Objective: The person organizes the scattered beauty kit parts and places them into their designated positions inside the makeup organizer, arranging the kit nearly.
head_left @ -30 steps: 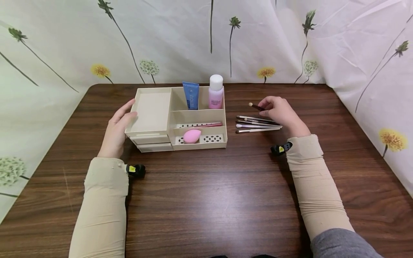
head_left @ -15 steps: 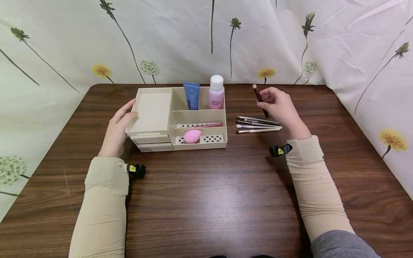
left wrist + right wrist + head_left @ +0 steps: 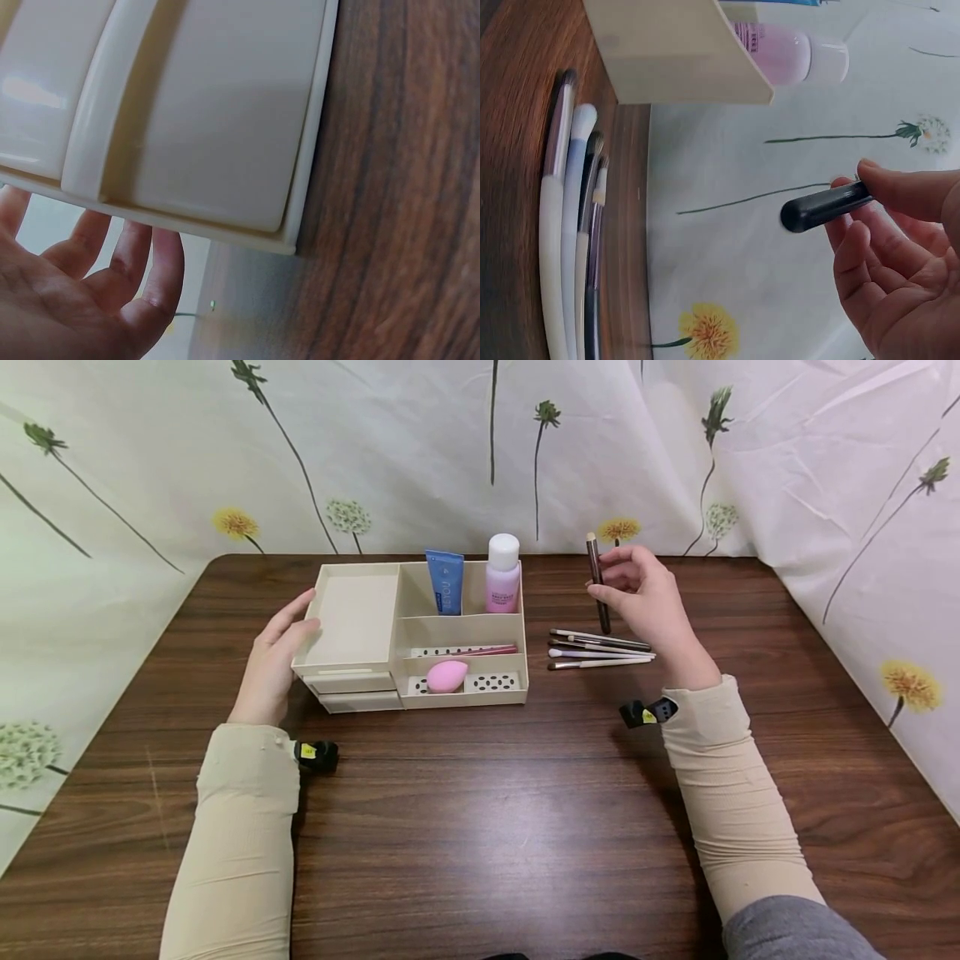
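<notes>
My right hand [image 3: 647, 597] pinches a dark-handled makeup brush [image 3: 597, 581] between thumb and fingers, upright with its pale bristles on top. In the right wrist view the black handle end [image 3: 810, 211] juts out from the fingers. Below it on the table lies a bunch of several makeup brushes [image 3: 600, 653], side by side. The fingers of my left hand [image 3: 270, 664] rest against the left side of a cream cosmetics organizer [image 3: 352, 614]. From the left wrist view, the fingertips touch its side wall beside the drawer fronts [image 3: 217, 135].
The organizer's open compartments hold a blue tube [image 3: 447, 583], a pink bottle with a white cap [image 3: 502, 581], a pinkish-red stick [image 3: 487, 651] and a pink makeup sponge [image 3: 447, 677]. Behind the brown wooden table [image 3: 480, 827] hangs a flower-printed white cloth [image 3: 442, 452].
My right hand has raised the dark brush from close over the other brushes and turned it upright, bristles up. The left hand and the organizer have stayed in place.
</notes>
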A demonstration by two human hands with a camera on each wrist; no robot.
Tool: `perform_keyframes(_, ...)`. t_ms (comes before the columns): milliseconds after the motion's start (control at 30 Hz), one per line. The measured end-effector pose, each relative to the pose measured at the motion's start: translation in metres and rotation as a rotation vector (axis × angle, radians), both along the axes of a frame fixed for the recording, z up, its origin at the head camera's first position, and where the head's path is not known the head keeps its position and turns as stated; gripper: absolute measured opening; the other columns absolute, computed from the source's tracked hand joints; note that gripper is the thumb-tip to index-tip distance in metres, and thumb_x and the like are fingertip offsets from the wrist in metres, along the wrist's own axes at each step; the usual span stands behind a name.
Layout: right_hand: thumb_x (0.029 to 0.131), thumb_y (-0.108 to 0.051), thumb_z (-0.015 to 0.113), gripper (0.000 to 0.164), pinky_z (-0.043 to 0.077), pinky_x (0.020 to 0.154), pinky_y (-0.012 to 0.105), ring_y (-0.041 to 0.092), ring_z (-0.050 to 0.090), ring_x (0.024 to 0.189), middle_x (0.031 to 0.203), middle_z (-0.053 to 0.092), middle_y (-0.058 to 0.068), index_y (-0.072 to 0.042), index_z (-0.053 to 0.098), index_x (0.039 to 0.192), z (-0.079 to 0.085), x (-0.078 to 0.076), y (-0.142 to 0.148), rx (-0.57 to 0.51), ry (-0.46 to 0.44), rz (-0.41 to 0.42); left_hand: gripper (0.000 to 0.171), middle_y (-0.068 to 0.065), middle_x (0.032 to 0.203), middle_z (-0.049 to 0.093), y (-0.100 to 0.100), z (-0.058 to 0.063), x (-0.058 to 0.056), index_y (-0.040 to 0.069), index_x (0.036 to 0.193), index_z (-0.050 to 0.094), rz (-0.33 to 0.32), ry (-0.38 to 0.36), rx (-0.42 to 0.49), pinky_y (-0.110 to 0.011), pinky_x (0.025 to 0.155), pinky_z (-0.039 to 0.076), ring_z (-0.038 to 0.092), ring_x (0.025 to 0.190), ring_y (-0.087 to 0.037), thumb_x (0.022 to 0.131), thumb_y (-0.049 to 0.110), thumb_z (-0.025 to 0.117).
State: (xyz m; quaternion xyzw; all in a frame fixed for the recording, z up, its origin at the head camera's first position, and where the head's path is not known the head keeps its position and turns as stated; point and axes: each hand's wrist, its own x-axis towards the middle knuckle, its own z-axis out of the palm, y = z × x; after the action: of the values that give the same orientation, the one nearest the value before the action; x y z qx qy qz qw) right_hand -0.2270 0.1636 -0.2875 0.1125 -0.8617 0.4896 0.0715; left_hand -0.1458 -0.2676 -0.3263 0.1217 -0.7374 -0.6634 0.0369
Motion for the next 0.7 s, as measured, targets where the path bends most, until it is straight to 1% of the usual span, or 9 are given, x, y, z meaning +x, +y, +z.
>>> perform_keyframes(67,0.09,-0.01,0.074,0.031,0.044,0.071,0.019,-0.001,0.06,0.08,0.088,0.067,-0.016,-0.008,0.058,0.116,0.001,0.002,-0.002,-0.043,0.009,0.011,0.049,-0.001,0.16,0.032,0.0,0.0,0.0,0.039,0.146,0.047,0.002,0.0,-0.001,-0.027,0.096,0.038,0.041,0.134,-0.02,0.098,0.041,0.057)
perform_keyframes(167,0.089,-0.007,0.073,0.028,0.046,0.07,0.018,0.0,0.061,0.079,0.087,0.065,-0.016,-0.009,0.06,0.113,0.001,0.004,-0.006,-0.103,0.013,0.032,0.049,-0.001,0.16,0.031,0.0,0.0,0.001,0.04,0.146,0.047,0.001,0.001,-0.003,-0.029,0.099,0.036,0.04,0.135,-0.021,0.098,0.041,0.057)
perform_keyframes(267,0.089,-0.006,0.073,0.026,0.049,0.067,0.018,0.001,0.062,0.078,0.088,0.065,-0.014,-0.007,0.062,0.112,0.002,0.006,-0.009,-0.151,0.006,0.054,0.049,0.0,0.161,0.03,0.0,0.0,0.0,0.04,0.146,0.047,0.0,0.0,-0.004,-0.03,0.099,0.036,0.039,0.136,-0.021,0.098,0.041,0.057)
perform_keyframes(333,0.09,-0.006,0.072,0.024,0.051,0.065,0.018,0.002,0.062,0.078,0.089,0.065,-0.012,-0.008,0.065,0.113,0.003,0.008,-0.011,-0.175,-0.003,0.063,0.049,0.0,0.161,0.03,0.001,0.0,0.0,0.04,0.146,0.047,-0.001,-0.001,-0.005,-0.029,0.098,0.037,0.039,0.135,-0.022,0.098,0.041,0.057)
perform_keyframes(400,0.09,-0.007,0.072,0.024,0.052,0.064,0.019,0.003,0.063,0.079,0.091,0.064,-0.009,-0.01,0.067,0.114,0.004,0.009,-0.013,-0.203,-0.014,0.078,0.049,0.0,0.161,0.03,0.001,0.0,-0.001,0.04,0.146,0.047,-0.001,-0.003,-0.005,-0.028,0.097,0.037,0.04,0.134,-0.021,0.098,0.041,0.057)
perform_keyframes(500,0.09,-0.008,0.072,0.026,0.054,0.066,0.021,0.004,0.064,0.081,0.094,0.063,-0.006,-0.012,0.069,0.115,0.005,0.012,-0.017,-0.23,-0.03,0.094,0.05,-0.002,0.16,0.031,0.0,0.0,0.0,0.039,0.147,0.047,-0.002,0.001,0.002,-0.022,0.092,0.04,0.042,0.132,-0.019,0.098,0.04,0.057)
perform_keyframes(600,0.089,-0.007,0.072,0.027,0.055,0.066,0.023,0.005,0.065,0.078,0.093,0.064,-0.005,-0.01,0.069,0.116,0.005,0.015,-0.021,-0.265,-0.042,0.116,0.051,-0.004,0.16,0.031,-0.001,-0.002,0.0,0.036,0.148,0.046,-0.007,0.012,0.026,-0.016,0.085,0.043,0.045,0.127,-0.017,0.098,0.039,0.058)
perform_keyframes(700,0.088,-0.006,0.073,0.028,0.055,0.066,0.023,0.005,0.064,0.074,0.091,0.065,-0.005,-0.009,0.069,0.116,0.004,0.018,-0.026,-0.298,-0.052,0.142,0.052,-0.006,0.159,0.032,-0.002,-0.002,0.0,0.035,0.148,0.046,-0.009,0.021,0.032,-0.015,0.079,0.046,0.047,0.121,-0.015,0.098,0.038,0.058)
